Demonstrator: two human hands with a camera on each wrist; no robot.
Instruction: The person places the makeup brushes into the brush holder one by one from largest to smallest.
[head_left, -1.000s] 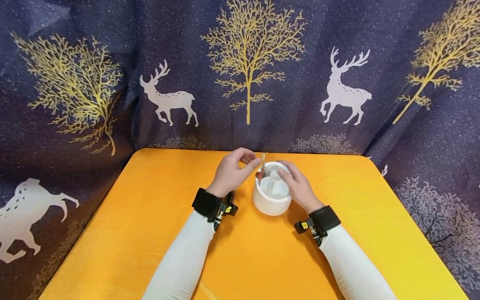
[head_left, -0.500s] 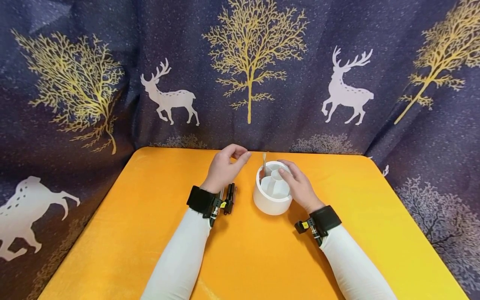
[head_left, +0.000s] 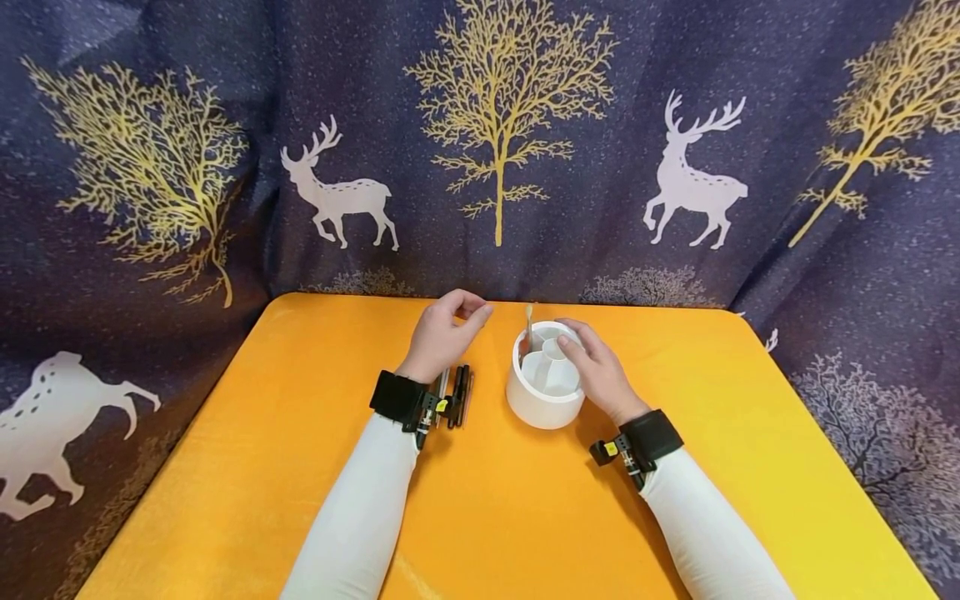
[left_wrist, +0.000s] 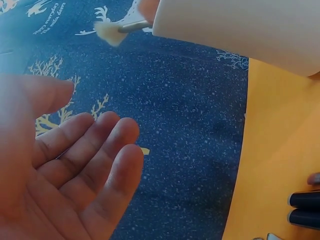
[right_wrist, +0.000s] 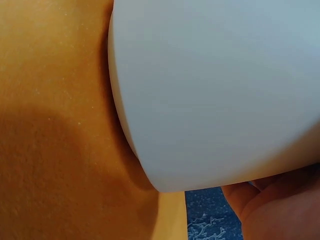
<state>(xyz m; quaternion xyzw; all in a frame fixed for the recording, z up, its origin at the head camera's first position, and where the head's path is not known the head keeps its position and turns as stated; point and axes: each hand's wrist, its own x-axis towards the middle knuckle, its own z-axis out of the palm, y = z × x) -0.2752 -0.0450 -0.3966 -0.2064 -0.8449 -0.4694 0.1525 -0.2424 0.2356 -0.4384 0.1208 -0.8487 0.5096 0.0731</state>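
Observation:
A white round organizer (head_left: 542, 412), split into compartments, stands upright on the table. My right hand (head_left: 602, 371) grips its right side, with the thumb over the rim and the fingers round the outside. In the right wrist view the organizer's smooth wall (right_wrist: 210, 90) fills most of the picture. A small brush (left_wrist: 111, 33) with pale bristles pokes out of the organizer at its left back side; its lower part is hidden. To the left of the organizer my left hand (head_left: 444, 337) hovers above the table, fingers loosely bent and holding nothing.
Several slim pens or pencils (head_left: 460, 397), some black, lie side by side on the table under my left wrist. An orange cloth covers the table (head_left: 510, 517). Behind it hangs a dark curtain (head_left: 577, 208) printed with deer and trees.
My left hand has drawn away from the organizer to the left, leaving the brush standing in it. More of the pens now shows. The right hand stays on the organizer.

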